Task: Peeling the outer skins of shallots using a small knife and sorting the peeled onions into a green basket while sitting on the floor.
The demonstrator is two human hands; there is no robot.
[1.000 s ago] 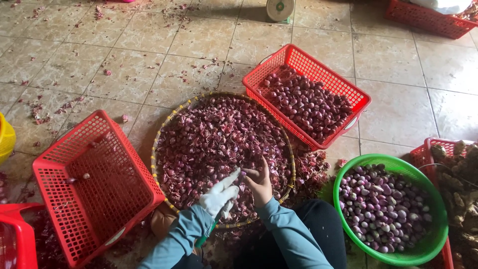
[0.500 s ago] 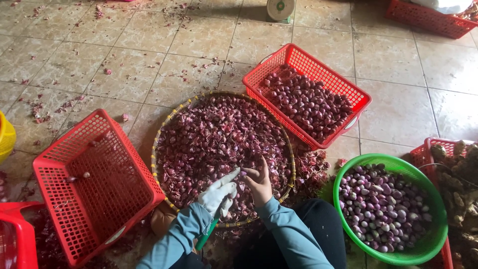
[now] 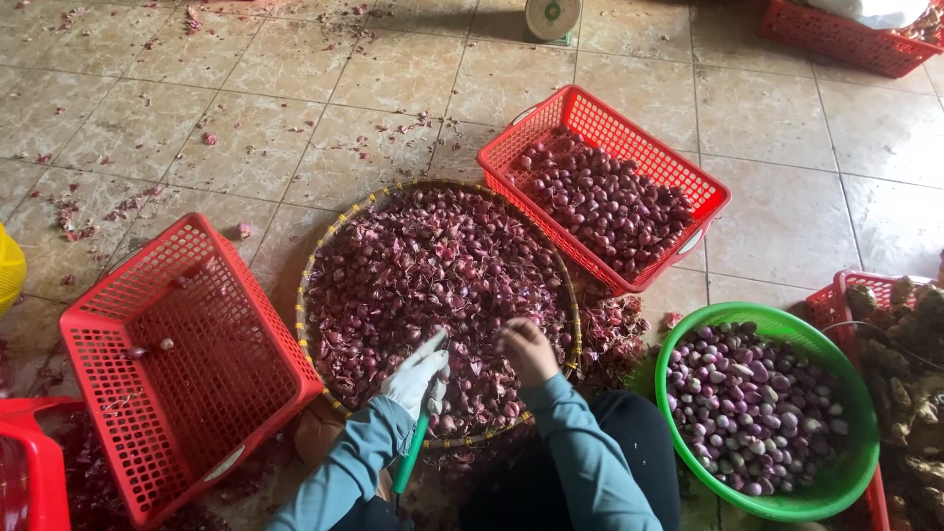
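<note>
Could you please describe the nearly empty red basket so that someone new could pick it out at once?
Start at the round woven tray heaped with purple skins. The red basket sits tilted against its left edge, by the gloved left hand. It holds only a few stray shallots.

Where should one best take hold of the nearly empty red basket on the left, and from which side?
I would grip the red basket by its raised top rim, from the near right corner beside the left hand; it stands tilted, and its mesh walls look thin.
</note>
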